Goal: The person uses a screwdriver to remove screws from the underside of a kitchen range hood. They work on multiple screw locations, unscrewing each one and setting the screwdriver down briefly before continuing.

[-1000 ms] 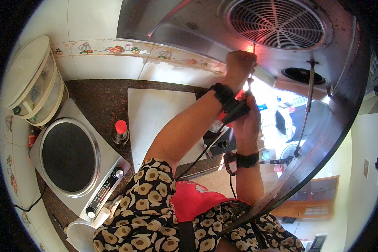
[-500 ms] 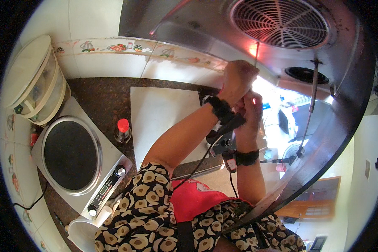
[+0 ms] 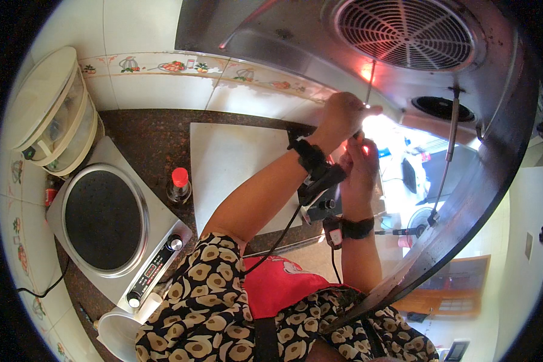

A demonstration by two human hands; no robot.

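Under the range hood [image 3: 295, 36], both my hands are raised close together. My left hand [image 3: 339, 117] is closed around the lower part of a thin rod [image 3: 371, 78] hanging from the hood, its thumb pointing right. Just below it, my right hand [image 3: 359, 161] is closed, fingers pinched at a small dark piece near the rod's lower end; glare and fingers hide what it is. A similar rod [image 3: 451, 136] hangs to the right. Black straps with small devices sit on both wrists.
A round vent grille [image 3: 404, 36] glows red above my hands. On the dark counter stand a hot plate [image 3: 105, 220], a red-capped bottle [image 3: 178, 186], a white board [image 3: 241, 175], a white cup [image 3: 117, 335] and a tiered storage drum [image 3: 54, 114]. The hood's edge curves close on my right.
My left hand has shifted slightly down and its thumb now sticks out to the right. The right hand stays just below, its fingers a little further from the left.
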